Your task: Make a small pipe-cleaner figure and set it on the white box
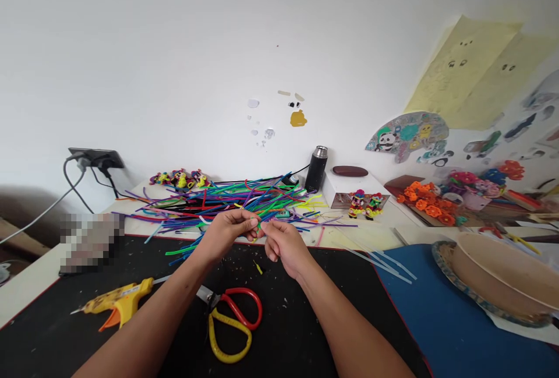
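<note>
My left hand [230, 231] and my right hand [286, 245] meet above the far part of the black mat [297, 314]. Fingertips of both are pinched round a short green pipe cleaner [259, 231], mostly hidden by the fingers. Just behind them spreads a heap of many-coloured pipe cleaners [218, 200]. A small yellow-green scrap [259, 267] lies on the mat below my hands. Scissors [231, 322] with one red and one yellow handle rest between my forearms, their blades partly behind my left arm. Left of that arm lies a yellow glue gun [124, 303].
Small colourful figures [179, 179] sit at the back left, two more figures [364, 204] beside a white box [349, 187]. A black flask [317, 169] stands near the wall. Clear glue sticks [388, 264] and a round basin [506, 273] are at right. Cables hang from a socket [96, 158].
</note>
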Available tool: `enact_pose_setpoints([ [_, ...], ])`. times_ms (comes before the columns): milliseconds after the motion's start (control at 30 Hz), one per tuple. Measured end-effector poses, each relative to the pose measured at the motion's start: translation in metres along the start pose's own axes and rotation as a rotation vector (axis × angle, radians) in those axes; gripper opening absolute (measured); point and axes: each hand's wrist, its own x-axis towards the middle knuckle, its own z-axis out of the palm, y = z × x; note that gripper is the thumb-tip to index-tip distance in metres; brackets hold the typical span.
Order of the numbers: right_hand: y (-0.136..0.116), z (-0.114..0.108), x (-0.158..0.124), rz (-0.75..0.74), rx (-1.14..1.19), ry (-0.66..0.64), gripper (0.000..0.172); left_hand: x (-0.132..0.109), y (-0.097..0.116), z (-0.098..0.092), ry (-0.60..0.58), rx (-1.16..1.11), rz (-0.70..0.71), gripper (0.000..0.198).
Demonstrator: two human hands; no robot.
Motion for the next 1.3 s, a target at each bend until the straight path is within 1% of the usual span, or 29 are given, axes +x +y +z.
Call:
enact_pose_setpoints([
  [33,-0.001,0.000,0.000,0.009,0.039,-0.010,0.045,0.000,0.000,0.000,0.000,-0.030,-0.004,0.040],
  [100,-0.005,0.000,-0.001,0.023,0.090,-0.020,0.046,0.000,0.001,0.002,0.000,-0.019,0.027,0.038],
  [200,-0.007,-0.002,0.000,0.014,0.105,0.000,0.046,-0.004,0.002,0.005,0.023,0.098,0.122,0.035],
  [300,-0.007,-0.003,0.001,-0.012,0.056,0.023,0.046,-0.007,0.000,0.007,0.074,0.250,0.198,0.033],
  [367,-0.006,-0.002,0.001,-0.027,0.007,0.037,0.047,-0.008,-0.002,0.007,0.088,0.350,0.220,0.033],
  [567,-0.004,-0.002,0.001,-0.060,-0.116,0.066,0.049,-0.009,-0.002,0.006,0.038,0.598,0.263,0.038],
  [667,-0.003,-0.003,0.001,-0.083,-0.180,0.055,0.050,-0.009,-0.001,0.008,0.039,0.636,0.263,0.040],
  [800,0.000,-0.006,0.002,-0.117,-0.240,0.015,0.053,-0.010,0.000,0.009,0.039,0.615,0.214,0.048],
  [900,0.002,-0.008,0.001,-0.155,-0.289,-0.006,0.055,-0.010,0.000,0.010,0.042,0.605,0.193,0.049],
  [1033,0.002,-0.006,0.000,-0.161,-0.288,0.005,0.059,-0.011,-0.001,0.013,0.025,0.544,0.184,0.054],
  [1133,-0.001,-0.003,-0.001,-0.135,-0.227,0.024,0.061,-0.010,-0.003,0.016,0.001,0.419,0.163,0.053],
  [1300,-0.007,-0.002,-0.001,-0.125,-0.082,0.050,0.058,-0.006,-0.002,0.012,-0.047,0.091,0.090,0.056],
])
